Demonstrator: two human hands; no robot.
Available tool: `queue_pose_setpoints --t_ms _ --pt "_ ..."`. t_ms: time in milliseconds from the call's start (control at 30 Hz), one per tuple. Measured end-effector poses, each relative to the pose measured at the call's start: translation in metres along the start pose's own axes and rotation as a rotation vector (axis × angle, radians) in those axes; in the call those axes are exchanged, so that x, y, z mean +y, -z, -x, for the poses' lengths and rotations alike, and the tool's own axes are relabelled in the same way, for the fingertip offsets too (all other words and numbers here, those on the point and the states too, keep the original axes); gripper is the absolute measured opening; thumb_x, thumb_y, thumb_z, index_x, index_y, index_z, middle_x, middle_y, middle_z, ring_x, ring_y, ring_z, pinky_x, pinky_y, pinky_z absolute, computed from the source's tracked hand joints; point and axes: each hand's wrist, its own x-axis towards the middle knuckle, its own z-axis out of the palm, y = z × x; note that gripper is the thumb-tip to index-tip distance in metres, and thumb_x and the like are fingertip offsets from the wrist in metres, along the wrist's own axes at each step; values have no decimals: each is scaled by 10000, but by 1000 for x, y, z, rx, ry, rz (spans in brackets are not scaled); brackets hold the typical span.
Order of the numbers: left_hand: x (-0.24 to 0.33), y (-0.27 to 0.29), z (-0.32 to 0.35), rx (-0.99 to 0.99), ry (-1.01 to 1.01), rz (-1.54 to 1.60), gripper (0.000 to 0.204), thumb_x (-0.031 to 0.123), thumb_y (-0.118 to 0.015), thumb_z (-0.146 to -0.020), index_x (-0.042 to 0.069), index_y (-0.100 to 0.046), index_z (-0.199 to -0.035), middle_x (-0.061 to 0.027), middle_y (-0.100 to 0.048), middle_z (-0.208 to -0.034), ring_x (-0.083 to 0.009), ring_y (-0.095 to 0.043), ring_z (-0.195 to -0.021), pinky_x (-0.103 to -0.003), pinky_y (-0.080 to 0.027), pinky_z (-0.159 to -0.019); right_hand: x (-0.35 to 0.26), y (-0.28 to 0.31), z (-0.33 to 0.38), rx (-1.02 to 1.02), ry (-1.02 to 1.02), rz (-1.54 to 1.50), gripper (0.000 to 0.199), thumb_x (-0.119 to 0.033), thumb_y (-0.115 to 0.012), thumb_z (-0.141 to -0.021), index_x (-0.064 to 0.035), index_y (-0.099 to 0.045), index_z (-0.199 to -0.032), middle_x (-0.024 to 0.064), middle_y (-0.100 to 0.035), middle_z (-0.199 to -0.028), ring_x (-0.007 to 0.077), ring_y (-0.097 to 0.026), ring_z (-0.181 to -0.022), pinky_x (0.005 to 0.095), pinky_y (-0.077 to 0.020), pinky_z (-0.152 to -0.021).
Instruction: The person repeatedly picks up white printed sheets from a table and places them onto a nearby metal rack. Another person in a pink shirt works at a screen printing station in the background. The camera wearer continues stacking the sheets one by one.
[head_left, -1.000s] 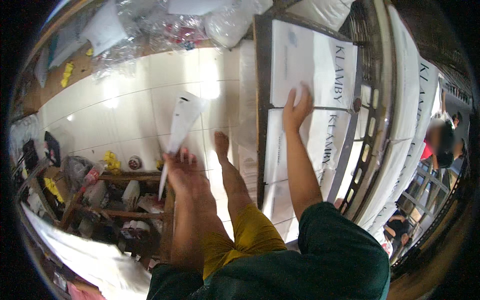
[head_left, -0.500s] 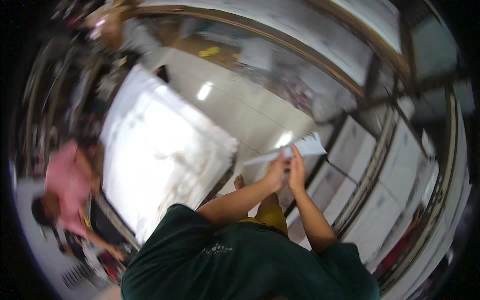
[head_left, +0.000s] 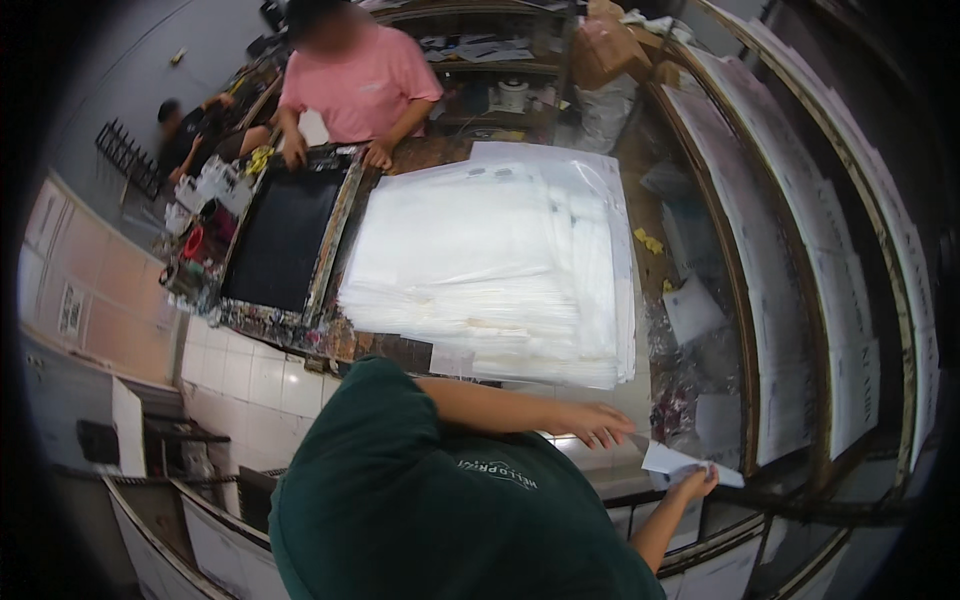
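My right hand (head_left: 692, 484) grips a small folded white sheet (head_left: 665, 462) by its near edge, with the fingers wrapped round it. Just left of that sheet, my left hand (head_left: 600, 425) is stretched out with its fingers apart and nothing in it. Beyond my left forearm lies a broad, thick stack of thin white sheets (head_left: 450, 250) on a table, its near edges uneven. Clear plastic shows under and around the stack's right side.
Across the table, a person in a pink shirt (head_left: 360, 85) stands by a dark framed panel (head_left: 285, 235). Pots and containers (head_left: 195, 240) crowd the table's left end. Racks (head_left: 790, 230) holding white sheets rise on my right. Another person (head_left: 180, 140) sits at the far left.
My view has swung left toward the stack and the person in pink. My hands, together at the white sheet before, are now apart; the left has come off it.
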Motion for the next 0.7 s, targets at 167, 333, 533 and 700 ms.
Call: queue_pose_setpoints --t_ms 167,333,533,700 --pt "-2 49 57 212 -273 364 533 478 -438 -847 100 -395 -1222 -57 -450 -1058 -145 -436 -920 -272 -370 -788 19 -13 -3 136 17 -34 256 -44 -475 -737 -56 -519 -990 105 -541 -965 228 -522 -835 345 -442 -697" --pt "7 50 89 305 -387 409 517 483 -413 -857 119 -392 -1224 -44 -443 -1046 -138 -431 -925 -291 -359 -793 27 -27 -8 86 -31 53 262 -50 -441 -751 -74 -520 -1000 125 -539 -975 239 -520 -844 368 -432 -711" --pt "22 59 120 346 -494 509 508 480 -409 -861 122 -414 -1222 -30 -481 -1016 -134 -448 -914 -298 -362 -795 11 -40 0 11 -177 -60 306 -35 -414 -739 -102 -505 -1023 133 -509 -970 233 -499 -827 367 -427 -673" --pt "31 74 162 408 -647 658 508 484 -395 -865 114 -430 -1213 -24 -484 -1011 -126 -461 -883 -284 -381 -778 11 -45 4 -90 -113 -84 363 18 -410 -705 -101 -462 -1044 117 -470 -990 217 -489 -800 351 -431 -621"
